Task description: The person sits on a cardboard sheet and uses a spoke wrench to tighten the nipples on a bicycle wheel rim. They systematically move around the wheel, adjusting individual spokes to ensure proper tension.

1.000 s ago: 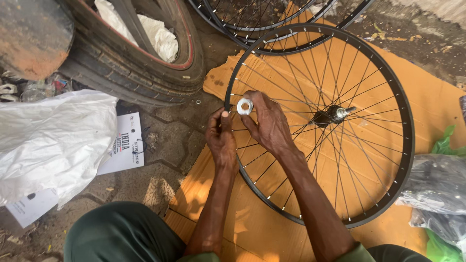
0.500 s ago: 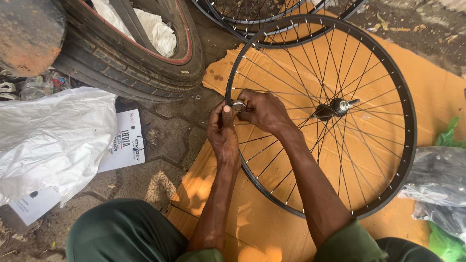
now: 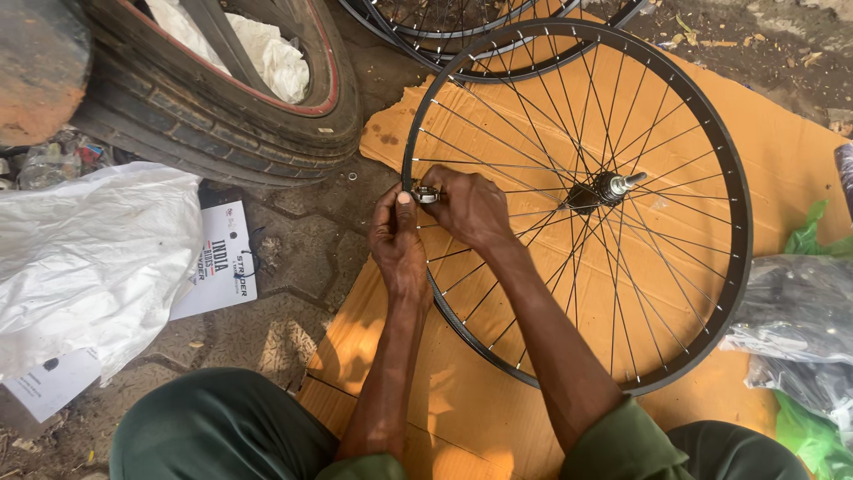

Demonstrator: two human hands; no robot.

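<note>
A black spoked bicycle wheel point(image 3: 711, 178) is laid flat on a sheet of orange-brown cardboard point(image 3: 782, 151) spread over paved ground. Its hub point(image 3: 609, 188), with axle end upward, sits at the centre.

The left hand point(image 3: 397, 240) is set against the wheel's left rim; fingers are curled, and the thumb is pressed up toward a small silvery metal tool point(image 3: 426, 193) at the rim. The right hand point(image 3: 466, 206) is closed over the same tool from the inner side, fingers folded around it and resting among the spokes. Both hands are touching at the tool; which hand carries the grip cannot be told exactly.

A second wheel point(image 3: 498, 44) is partly overlapped at the top edge. A stack of rubber tyres point(image 3: 222, 116) lies at upper left, with white cloth inside. A large white plastic bag point(image 3: 89, 258) lies at left, a printed card point(image 3: 218, 267) just beside it. Grey and green plastic bags point(image 3: 800, 320) are seen at right. Dark green trousers point(image 3: 213, 427) show at the bottom.
</note>
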